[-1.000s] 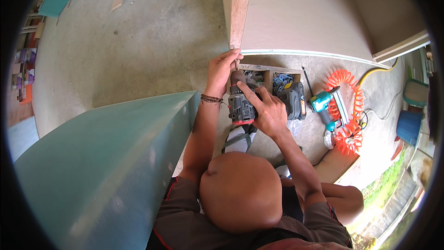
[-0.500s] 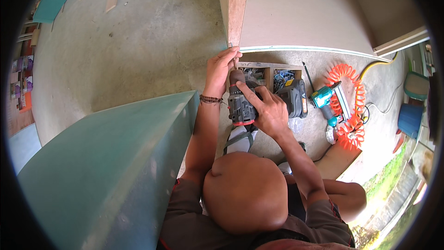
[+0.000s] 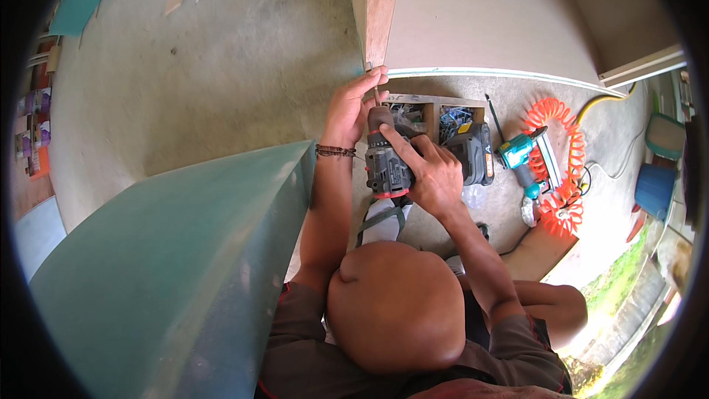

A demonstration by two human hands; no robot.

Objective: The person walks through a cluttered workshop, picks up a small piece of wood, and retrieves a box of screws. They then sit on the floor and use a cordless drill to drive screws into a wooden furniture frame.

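Observation:
My right hand (image 3: pixel 437 177) grips a dark grey and red cordless drill (image 3: pixel 388 170), its index finger stretched forward along the drill's body. The drill's bit (image 3: pixel 377 94) points away from me, toward the near end of a wooden edge strip (image 3: pixel 379 11) on a large pale panel (image 3: pixel 473 15). Around the bit's tip, the fingers of my left hand (image 3: pixel 346 112) are bent together, close against the corner of that strip. Whatever they pinch there, perhaps a screw, is too small and covered to make out. The left wrist wears a braided bracelet (image 3: pixel 336 151).
A wooden box (image 3: pixel 430 118) of loose fasteners lies just beyond the drill. To the right are a teal air nailer (image 3: pixel 521 151) and a coiled orange hose (image 3: pixel 572 196). A big blue-green board (image 3: pixel 170 229) rises beside my left arm. A blue bucket (image 3: pixel 653 191) stands far right.
Both hands and the drill keep nearly the same place at the strip's corner. The view has shifted slightly.

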